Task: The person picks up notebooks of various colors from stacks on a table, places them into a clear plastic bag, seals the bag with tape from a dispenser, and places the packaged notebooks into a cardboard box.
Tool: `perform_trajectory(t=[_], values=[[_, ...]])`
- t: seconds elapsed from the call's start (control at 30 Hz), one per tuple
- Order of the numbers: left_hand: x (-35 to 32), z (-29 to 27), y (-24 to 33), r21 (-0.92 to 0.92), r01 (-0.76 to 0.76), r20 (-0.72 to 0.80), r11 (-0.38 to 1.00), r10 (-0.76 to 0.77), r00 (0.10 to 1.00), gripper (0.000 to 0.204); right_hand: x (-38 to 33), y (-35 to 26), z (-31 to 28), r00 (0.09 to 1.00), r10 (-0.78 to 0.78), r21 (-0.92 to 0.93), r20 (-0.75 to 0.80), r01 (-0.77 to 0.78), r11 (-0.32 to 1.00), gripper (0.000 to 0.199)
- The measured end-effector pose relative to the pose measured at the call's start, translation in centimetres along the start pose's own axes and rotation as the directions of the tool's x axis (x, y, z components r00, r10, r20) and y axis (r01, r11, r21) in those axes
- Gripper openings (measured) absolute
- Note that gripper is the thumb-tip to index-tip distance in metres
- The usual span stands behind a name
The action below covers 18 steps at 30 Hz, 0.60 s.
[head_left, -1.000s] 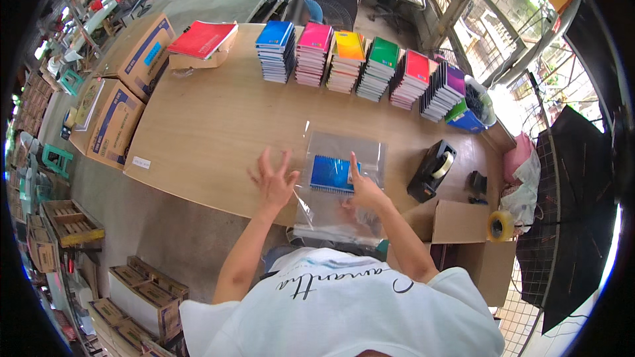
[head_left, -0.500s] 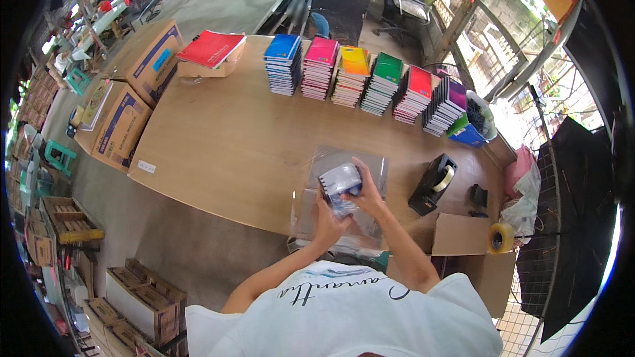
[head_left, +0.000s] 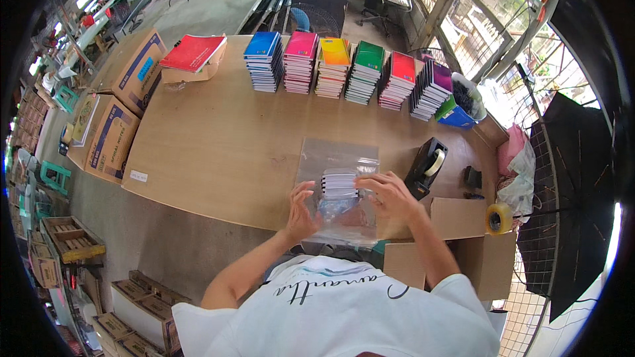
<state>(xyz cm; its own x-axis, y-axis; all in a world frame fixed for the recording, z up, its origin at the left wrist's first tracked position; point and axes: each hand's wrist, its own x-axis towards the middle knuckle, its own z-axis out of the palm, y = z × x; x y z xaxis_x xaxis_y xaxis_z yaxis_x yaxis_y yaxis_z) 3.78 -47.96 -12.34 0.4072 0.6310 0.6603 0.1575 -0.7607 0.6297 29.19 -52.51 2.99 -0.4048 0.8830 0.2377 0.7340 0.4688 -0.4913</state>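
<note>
A small bundle of spiral notebooks (head_left: pixel 339 184) sits on clear plastic sheets (head_left: pixel 311 165) near the table's front edge. White page edges and dark binding show on it, and a bluish, shiny side faces me. To its left, my left hand (head_left: pixel 303 215) is open, fingers curved and apart, a little off the bundle. On the other side my right hand (head_left: pixel 391 197) is open too; its fingertips are at the bundle's upper right edge, and whether they touch it I cannot tell.
Colour-sorted notebook stacks, including a blue one (head_left: pixel 263 63), line the table's far side. A black tape dispenser (head_left: pixel 424 168) stands at right, above an open carton (head_left: pixel 456 221) with a tape roll (head_left: pixel 499 218). Large cartons (head_left: pixel 112 135) flank the left edge.
The bundle was held tilted between both hands; now it rests on the plastic sheets. Both hands have let go and spread apart to its sides.
</note>
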Motion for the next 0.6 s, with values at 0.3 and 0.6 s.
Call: perform_trajectory(t=[0.3,0.6], values=[[5.7,-4.7,-0.7,0.202,-0.184,0.61,0.962,0.024,0.792,0.086,5.1,3.6,0.1,0.925,-0.116,-0.028,0.361,0.135,0.99,0.01],[9.8,-4.8,-0.1,0.18,-0.294,0.836,0.939,0.012,0.549,0.091,3.1,4.9,7.9,0.971,0.234,0.636,-0.055,-0.147,0.757,0.093]])
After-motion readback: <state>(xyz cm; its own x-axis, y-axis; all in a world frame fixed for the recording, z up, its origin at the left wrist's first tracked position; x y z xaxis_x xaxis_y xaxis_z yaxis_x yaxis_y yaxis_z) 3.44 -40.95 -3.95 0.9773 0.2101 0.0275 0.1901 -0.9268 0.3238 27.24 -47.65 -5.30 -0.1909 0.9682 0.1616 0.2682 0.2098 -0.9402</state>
